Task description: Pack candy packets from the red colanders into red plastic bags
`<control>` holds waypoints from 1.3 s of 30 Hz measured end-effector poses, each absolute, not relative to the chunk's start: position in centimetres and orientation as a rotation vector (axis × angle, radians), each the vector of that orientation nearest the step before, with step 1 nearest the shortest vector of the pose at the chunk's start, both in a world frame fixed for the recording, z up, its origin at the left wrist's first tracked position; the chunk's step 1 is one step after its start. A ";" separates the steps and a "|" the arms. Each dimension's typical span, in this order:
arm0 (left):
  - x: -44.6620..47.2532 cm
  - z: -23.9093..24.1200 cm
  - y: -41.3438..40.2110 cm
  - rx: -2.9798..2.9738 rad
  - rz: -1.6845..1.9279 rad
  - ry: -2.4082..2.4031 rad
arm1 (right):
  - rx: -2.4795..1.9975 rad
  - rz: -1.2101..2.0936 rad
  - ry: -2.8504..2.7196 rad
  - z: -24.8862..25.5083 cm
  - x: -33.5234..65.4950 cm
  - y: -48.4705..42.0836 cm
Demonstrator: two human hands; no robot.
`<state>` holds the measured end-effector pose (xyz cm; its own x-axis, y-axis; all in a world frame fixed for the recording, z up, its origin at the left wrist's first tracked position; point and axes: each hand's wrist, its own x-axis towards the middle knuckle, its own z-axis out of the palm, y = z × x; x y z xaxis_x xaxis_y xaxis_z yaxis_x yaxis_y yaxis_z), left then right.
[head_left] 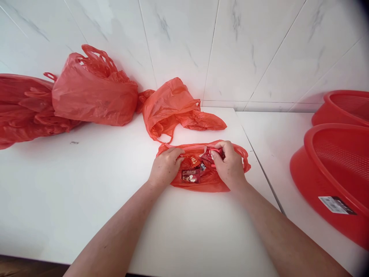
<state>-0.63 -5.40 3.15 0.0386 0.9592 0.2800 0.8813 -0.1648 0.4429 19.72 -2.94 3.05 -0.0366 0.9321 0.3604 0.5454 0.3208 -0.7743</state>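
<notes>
A red plastic bag (201, 185) lies spread on the white table with its mouth open toward me. Inside it sit several small wrapped packets, among them a dark red packet (190, 176) with white print and an orange-red one (195, 161). My left hand (166, 165) is closed at the bag's left side, with fingertips at the packets; what it pinches is hidden. Between the thumb and fingers of my right hand (230, 161) is a dark red packet (208, 154), at the bag's right side.
Behind the bag rests a crumpled red bag (170, 105). Farther left, a full red bag (95, 96) and another red bag (25, 109) stand along the tiled wall. Two red plastic baskets (317, 184) occupy the right side, past a seam in the white table (86, 192).
</notes>
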 end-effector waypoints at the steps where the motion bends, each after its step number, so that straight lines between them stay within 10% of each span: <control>1: -0.6 3.1 -5.4 2.150 0.781 1.924 | -1.328 0.564 -1.681 3.1 19.8 -2.9; 39: -0.6 3.0 -5.3 2.148 0.750 1.934 | -0.982 0.059 -2.453 1.7 17.9 -3.8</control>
<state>-0.57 -5.30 2.99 0.0408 0.9651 0.2586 0.8872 -0.1540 0.4350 17.91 -3.77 1.70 -0.6188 0.6583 0.4287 0.6369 0.7398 -0.2167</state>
